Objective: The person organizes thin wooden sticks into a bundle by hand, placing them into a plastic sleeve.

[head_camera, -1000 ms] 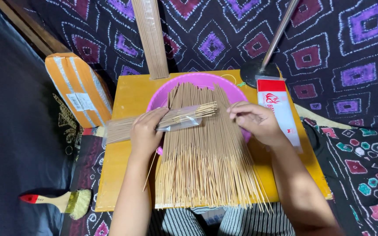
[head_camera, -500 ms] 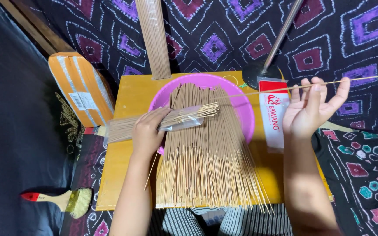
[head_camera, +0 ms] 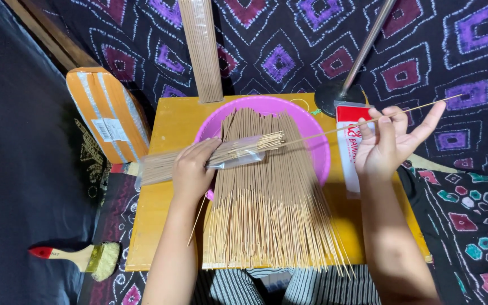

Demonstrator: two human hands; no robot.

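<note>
Left hand (head_camera: 192,172) is closed around a clear packet (head_camera: 210,158) stuffed with thin brown sticks, holding it crosswise over the near-left rim of a pink bowl (head_camera: 317,155). One end of the packet pokes out to the left of the fist, the other points right with stick tips showing. Right hand (head_camera: 388,144) is raised beside the bowl, thumb and forefinger pinching a single long stick (head_camera: 362,121) while the other fingers spread wide; the stick slants from near the packet's open end up and off to the right.

Under both lies a big fan of loose sticks (head_camera: 272,209), their tops in the bowl and their pale ends spilling over the near edge of a yellow board (head_camera: 165,192). A red and white box (head_camera: 348,147) lies on the board just right of the bowl, partly behind the right hand. A tall bundle of sticks (head_camera: 201,48) stands upright at the far edge, and a metal stand (head_camera: 357,62) rises beside it. An orange parcel (head_camera: 108,116) leans to the left of the board, and a brush (head_camera: 80,258) with a red handle lies on the dark cloth near the lower left. A patterned purple cloth (head_camera: 458,34) covers the background.
</note>
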